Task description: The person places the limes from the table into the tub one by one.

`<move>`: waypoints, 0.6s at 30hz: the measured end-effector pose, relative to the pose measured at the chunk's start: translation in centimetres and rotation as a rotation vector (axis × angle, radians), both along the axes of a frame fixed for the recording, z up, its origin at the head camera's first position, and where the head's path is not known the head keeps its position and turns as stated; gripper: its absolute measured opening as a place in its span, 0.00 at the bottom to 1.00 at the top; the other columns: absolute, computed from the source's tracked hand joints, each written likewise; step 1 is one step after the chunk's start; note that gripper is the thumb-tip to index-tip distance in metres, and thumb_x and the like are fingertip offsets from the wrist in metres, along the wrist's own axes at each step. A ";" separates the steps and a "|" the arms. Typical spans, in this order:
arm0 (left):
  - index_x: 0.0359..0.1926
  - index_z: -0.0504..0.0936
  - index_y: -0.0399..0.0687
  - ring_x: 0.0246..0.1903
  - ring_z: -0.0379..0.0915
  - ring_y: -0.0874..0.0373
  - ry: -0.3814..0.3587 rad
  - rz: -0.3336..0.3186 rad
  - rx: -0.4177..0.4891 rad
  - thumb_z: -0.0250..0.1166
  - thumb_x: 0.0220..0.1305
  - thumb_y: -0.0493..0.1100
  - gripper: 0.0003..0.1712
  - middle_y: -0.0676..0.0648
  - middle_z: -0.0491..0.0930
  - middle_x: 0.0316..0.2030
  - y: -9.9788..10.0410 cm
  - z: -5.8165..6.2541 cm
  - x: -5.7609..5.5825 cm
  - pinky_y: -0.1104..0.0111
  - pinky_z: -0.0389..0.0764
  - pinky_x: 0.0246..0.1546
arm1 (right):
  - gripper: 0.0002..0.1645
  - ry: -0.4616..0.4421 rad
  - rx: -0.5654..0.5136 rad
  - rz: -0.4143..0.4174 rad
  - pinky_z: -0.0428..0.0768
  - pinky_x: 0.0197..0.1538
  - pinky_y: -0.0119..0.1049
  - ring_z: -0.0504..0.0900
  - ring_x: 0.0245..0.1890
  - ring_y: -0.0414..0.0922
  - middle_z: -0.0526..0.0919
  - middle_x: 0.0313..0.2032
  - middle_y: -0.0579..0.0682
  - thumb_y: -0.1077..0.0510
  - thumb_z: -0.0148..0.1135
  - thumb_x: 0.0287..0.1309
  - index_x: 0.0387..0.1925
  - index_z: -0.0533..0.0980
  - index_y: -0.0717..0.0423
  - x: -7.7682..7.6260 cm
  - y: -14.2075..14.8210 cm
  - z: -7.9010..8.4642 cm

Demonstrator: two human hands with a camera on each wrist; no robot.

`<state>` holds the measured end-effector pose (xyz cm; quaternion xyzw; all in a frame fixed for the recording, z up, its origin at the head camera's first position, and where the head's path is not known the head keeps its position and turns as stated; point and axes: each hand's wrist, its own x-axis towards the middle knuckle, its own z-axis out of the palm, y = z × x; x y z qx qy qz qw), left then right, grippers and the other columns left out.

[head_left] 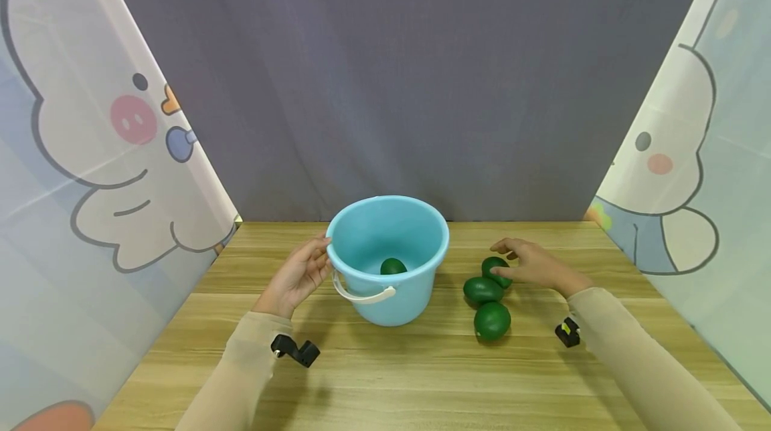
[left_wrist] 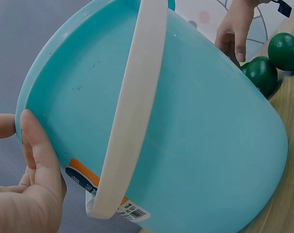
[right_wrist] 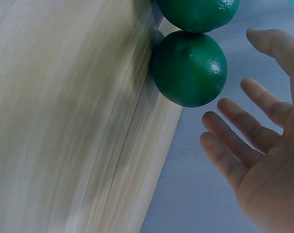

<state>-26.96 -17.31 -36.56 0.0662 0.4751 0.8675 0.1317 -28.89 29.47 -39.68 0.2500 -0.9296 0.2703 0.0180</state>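
Two bare grips reach over the desk [head_left: 373, 391]. The left grip [head_left: 301, 274] holds the bucket [head_left: 397, 314] lightly at its rim, one digit at the edge and another against the outer wall. The right grip [head_left: 536, 267] is spread wide, fingers apart, with nothing in its grasp; its thumb overlaps the rear fruit [head_left: 495, 269] in the head view, and I cannot tell whether they touch.

That fruit is round, dark green and glossy, like the middle fruit [head_left: 483, 290] and the front fruit [head_left: 492, 322]; the three lie in a close row on the desk, right of the bucket. The front one carries a small pale spot. A fourth fruit [head_left: 393, 266], equally green, sits inside the bucket, partly hidden by the near rim.

Upright and light blue, the bucket has a white handle [head_left: 364, 298] slung down its near side and a printed label [left_wrist: 83, 175] under the rim. Beyond hangs a grey curtain [head_left: 415, 83], flanked by cartoon-printed panels [head_left: 72, 116].
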 end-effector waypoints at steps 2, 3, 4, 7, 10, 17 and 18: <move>0.64 0.64 0.37 0.34 0.77 0.63 0.000 0.000 0.000 0.54 0.75 0.35 0.20 0.46 0.76 0.44 0.0 0.0 0.0 0.79 0.80 0.33 | 0.34 -0.002 0.004 -0.008 0.80 0.54 0.59 0.78 0.52 0.62 0.77 0.57 0.65 0.46 0.67 0.64 0.60 0.72 0.67 0.0 -0.1 0.0; 0.64 0.63 0.37 0.34 0.77 0.63 0.001 0.000 0.000 0.54 0.75 0.35 0.20 0.46 0.76 0.44 0.0 0.0 0.0 0.79 0.80 0.33 | 0.34 -0.002 0.007 -0.013 0.80 0.54 0.58 0.78 0.52 0.62 0.77 0.57 0.65 0.46 0.67 0.64 0.60 0.72 0.67 0.0 -0.1 0.0; 0.65 0.63 0.37 0.34 0.77 0.63 0.001 -0.002 0.001 0.53 0.75 0.35 0.21 0.46 0.75 0.44 0.0 0.0 0.0 0.79 0.80 0.33 | 0.34 -0.002 0.009 -0.017 0.80 0.54 0.58 0.78 0.53 0.62 0.77 0.57 0.65 0.46 0.67 0.64 0.60 0.72 0.67 0.0 -0.1 0.0; 0.67 0.61 0.36 0.34 0.77 0.63 0.001 -0.003 0.002 0.53 0.75 0.36 0.23 0.46 0.75 0.44 0.0 0.0 0.0 0.80 0.80 0.33 | 0.35 -0.010 0.017 -0.032 0.79 0.54 0.59 0.78 0.53 0.62 0.77 0.57 0.65 0.45 0.67 0.64 0.60 0.72 0.67 -0.1 -0.1 -0.1; 0.69 0.58 0.35 0.33 0.77 0.64 0.000 -0.002 -0.001 0.53 0.75 0.36 0.26 0.46 0.75 0.44 0.0 -0.1 0.0 0.80 0.80 0.33 | 0.35 -0.019 0.024 -0.049 0.79 0.54 0.59 0.77 0.54 0.63 0.77 0.57 0.66 0.45 0.67 0.64 0.61 0.72 0.67 -0.2 -0.1 -0.4; 0.70 0.59 0.37 0.35 0.77 0.64 -0.003 0.012 -0.017 0.53 0.75 0.36 0.26 0.46 0.75 0.47 0.0 -0.1 0.0 0.80 0.80 0.34 | 0.40 -0.059 0.033 -0.112 0.81 0.52 0.59 0.78 0.52 0.65 0.76 0.55 0.71 0.41 0.66 0.64 0.62 0.70 0.69 -0.7 -0.2 -1.2; 0.69 0.59 0.37 0.35 0.77 0.63 -0.002 0.012 -0.018 0.53 0.75 0.36 0.26 0.46 0.75 0.47 0.0 -0.1 0.0 0.80 0.80 0.34 | 0.40 -0.062 0.035 -0.119 0.81 0.52 0.59 0.79 0.52 0.65 0.76 0.54 0.71 0.41 0.66 0.64 0.62 0.70 0.69 -0.7 -0.2 -1.3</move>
